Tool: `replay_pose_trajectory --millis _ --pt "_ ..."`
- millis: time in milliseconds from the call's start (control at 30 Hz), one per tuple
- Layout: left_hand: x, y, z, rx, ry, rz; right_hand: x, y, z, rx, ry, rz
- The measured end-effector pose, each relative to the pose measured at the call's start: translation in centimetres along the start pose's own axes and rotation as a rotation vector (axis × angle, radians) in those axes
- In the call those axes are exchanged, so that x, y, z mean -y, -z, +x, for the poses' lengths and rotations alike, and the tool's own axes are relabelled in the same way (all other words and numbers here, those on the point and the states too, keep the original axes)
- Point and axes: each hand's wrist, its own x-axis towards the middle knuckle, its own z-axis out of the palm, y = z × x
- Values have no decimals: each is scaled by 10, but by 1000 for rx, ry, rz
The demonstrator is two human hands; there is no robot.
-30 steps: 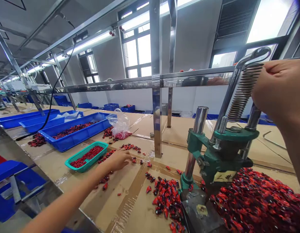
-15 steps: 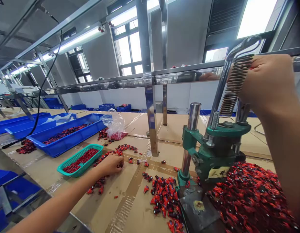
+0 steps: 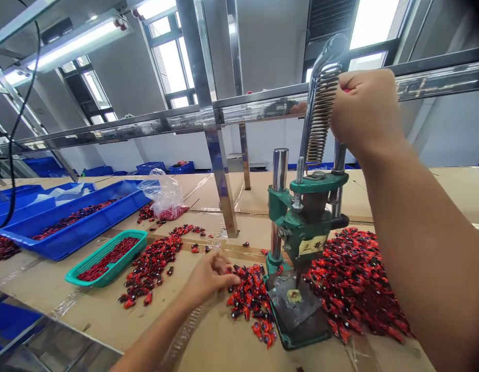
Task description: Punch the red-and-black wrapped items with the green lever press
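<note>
My right hand point(image 3: 363, 108) is closed in a fist against the coiled spring point(image 3: 322, 113) and chrome lever of a green hand press point(image 3: 301, 222), and a speck of red shows at its fingers. My left hand point(image 3: 212, 279) hangs low with curled, blurred fingers beside a heap of small red-and-black wrapped pieces point(image 3: 250, 305). Whether it holds one is hidden. A larger heap point(image 3: 351, 284) lies right of the press base point(image 3: 297, 310), and another point(image 3: 150, 268) lies left of my left hand.
The bench top is covered in taped cardboard point(image 3: 223, 341). A teal basket point(image 3: 107, 258), a long blue tray point(image 3: 72, 227) and a plastic bag point(image 3: 164, 194) hold red pieces. A steel post point(image 3: 219, 165) stands behind, and blue crates point(image 3: 157, 168) line the far wall.
The whole view has swung, bringing the press toward the middle. My left hand has moved right to the heap beside the press. My right hand has closed against the spring.
</note>
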Motion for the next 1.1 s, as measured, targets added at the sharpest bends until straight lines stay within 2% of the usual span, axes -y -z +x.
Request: replay_pose_trajectory --millis 33,67,133,167,233,300,367,467,567,700,833,933,1100 --pt "-8 -27 -5 81 -5 -53 0 0 0 1 9 8" --pt "-14 -51 -9 113 -18 -102 -1 1 0 3 13 17" --pt "-22 -90 -13 110 -13 -159 -2 2 1 14 14 35" --pt "-23 -103 -13 71 3 -171 -2 3 2 15 8 43" --pt "-22 -117 -12 -21 45 -183 -3 3 4 14 -4 45" --pt "-21 -118 -10 -82 92 -220 -4 2 7 22 -1 28" --pt "-21 -111 -8 -89 175 -342 -6 1 9 34 -7 16" --pt "-27 -97 -10 -53 322 -658 -6 -2 9 41 -8 36" --pt "-33 -86 -16 -1 350 -865 -5 -1 8 55 -9 62" --pt "-37 -92 -23 23 295 -730 -5 0 8 60 -23 60" --pt "-35 -118 -21 51 219 -537 -5 1 9 66 -35 29" --pt "-31 -137 -16 69 110 -336 -4 1 10 64 -24 25" --pt "-18 -151 -12 7 -40 -58 -5 -2 10 45 -6 48"
